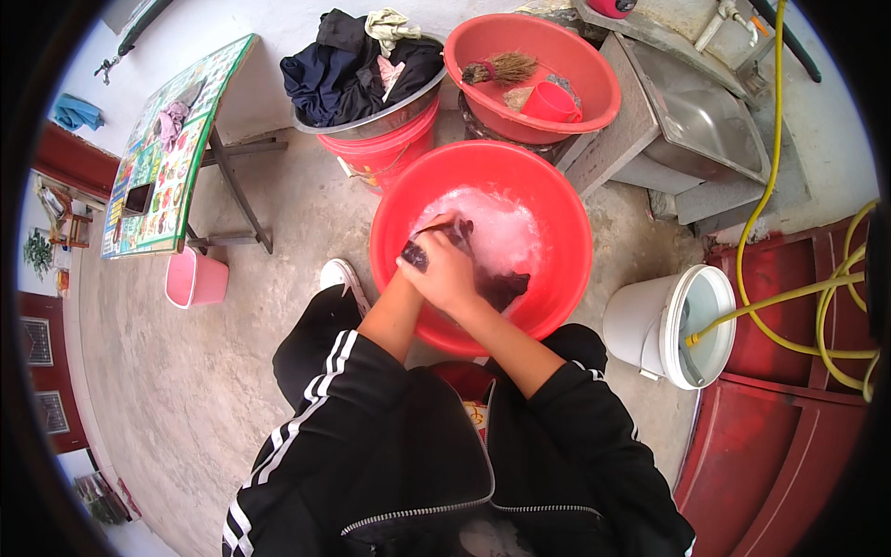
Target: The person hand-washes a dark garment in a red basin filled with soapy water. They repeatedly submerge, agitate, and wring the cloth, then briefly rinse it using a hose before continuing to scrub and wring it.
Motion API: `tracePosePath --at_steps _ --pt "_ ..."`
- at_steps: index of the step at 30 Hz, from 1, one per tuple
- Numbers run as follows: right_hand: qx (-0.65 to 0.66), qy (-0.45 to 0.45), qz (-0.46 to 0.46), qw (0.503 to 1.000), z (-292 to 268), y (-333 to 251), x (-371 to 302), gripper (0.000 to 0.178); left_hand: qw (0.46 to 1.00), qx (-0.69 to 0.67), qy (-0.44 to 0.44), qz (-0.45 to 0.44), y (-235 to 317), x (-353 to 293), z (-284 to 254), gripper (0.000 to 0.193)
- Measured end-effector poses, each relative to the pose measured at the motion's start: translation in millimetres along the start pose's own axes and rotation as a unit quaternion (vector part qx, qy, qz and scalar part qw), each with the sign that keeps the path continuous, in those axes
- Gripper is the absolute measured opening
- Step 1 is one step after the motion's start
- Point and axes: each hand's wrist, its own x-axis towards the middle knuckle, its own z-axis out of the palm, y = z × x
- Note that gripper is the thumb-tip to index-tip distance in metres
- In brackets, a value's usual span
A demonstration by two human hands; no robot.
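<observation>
A red basin stands in front of me, with foamy, cloudy water inside. Over its left part, my right hand is closed on a wet dark cloth. The cloth bunches up around the fingers and trails to the right into the water. My left hand is closed on the same cloth; it lies against the right hand, which hides most of it. Both forearms cross the basin's near rim.
Behind stand a metal bowl of dark clothes on a red bucket and a red tub holding a brush and scoop. A white bucket with water and a yellow hose is right. A folding table and pink bin are left.
</observation>
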Motion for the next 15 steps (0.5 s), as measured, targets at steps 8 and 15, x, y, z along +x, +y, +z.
tracePosePath --at_steps 8,15 --pt "-0.074 0.137 0.186 0.970 -17.2 97.4 36.6 0.030 0.971 -0.169 -0.082 -0.150 -0.8 9.8 67.5 0.028" --pt "0.017 0.050 -0.010 0.999 -8.4 -0.4 -6.2 0.022 0.995 -0.068 0.057 -0.038 -8.1 -1.3 19.9 0.029"
